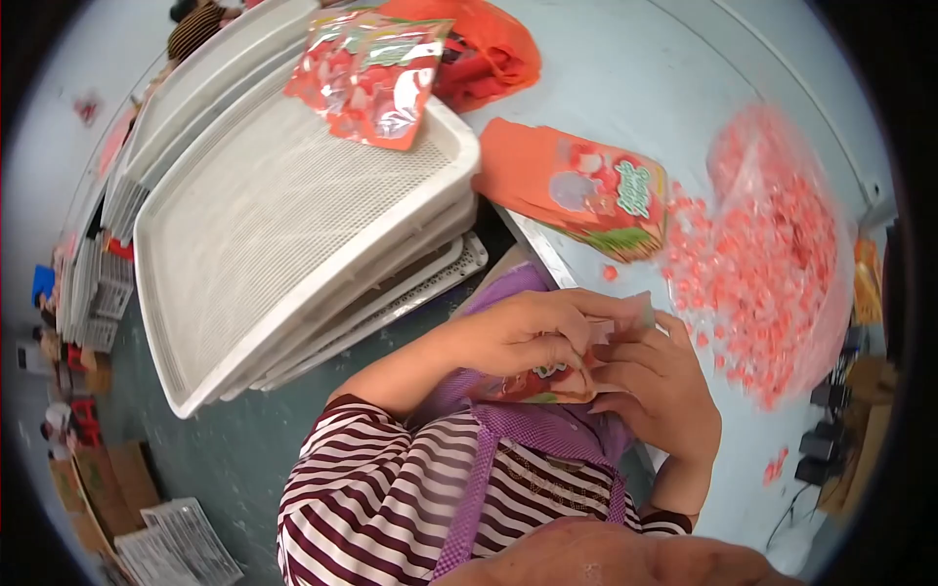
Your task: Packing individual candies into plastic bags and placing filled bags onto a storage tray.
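Close to my chest I hold a printed red and green pouch [542,383] between both hands. My left hand [532,337] has its fingers closed on the pouch's upper edge. On the other side, my right hand [664,386] grips the pouch with bent fingers near its end. The hands cover much of the pouch, so what is inside it cannot be seen. Just beyond them on the table lies a stack of flat orange pouches [576,186] with the same kind of print. Small pink wrapped candies [772,283] spill from a clear plastic bag to the right.
White perforated trays [293,225] are stacked at my left, with a shiny printed pouch [376,73] on the top one's far corner. An orange plastic bag [493,54] sits behind it. Cardboard boxes [103,479] stand on the floor at left. Black devices [821,449] line the right edge.
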